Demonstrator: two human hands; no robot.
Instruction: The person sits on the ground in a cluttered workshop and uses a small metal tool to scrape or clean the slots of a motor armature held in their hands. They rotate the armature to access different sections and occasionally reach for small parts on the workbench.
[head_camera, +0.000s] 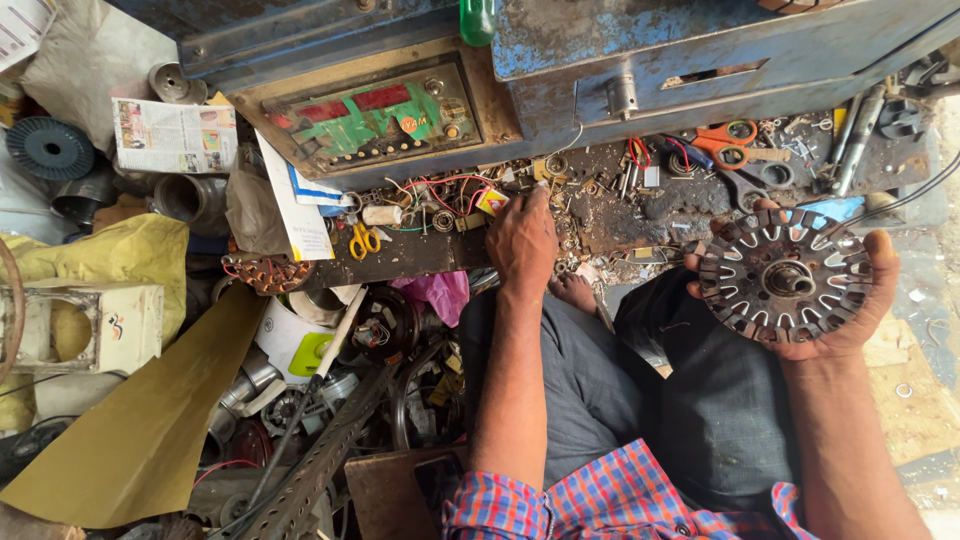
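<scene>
One slotted metal disc (787, 278) rests in right hand (840, 320).

A round, dark slotted motor stator (785, 275) with a central hub lies flat, face up.

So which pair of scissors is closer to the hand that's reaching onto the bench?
The yellow-handled scissors, lying just left of the left hand. The orange-handled scissors sit farther off, up by the blue machine.

Green-red control panel (375, 118) atop blue machine (700, 45)
</scene>
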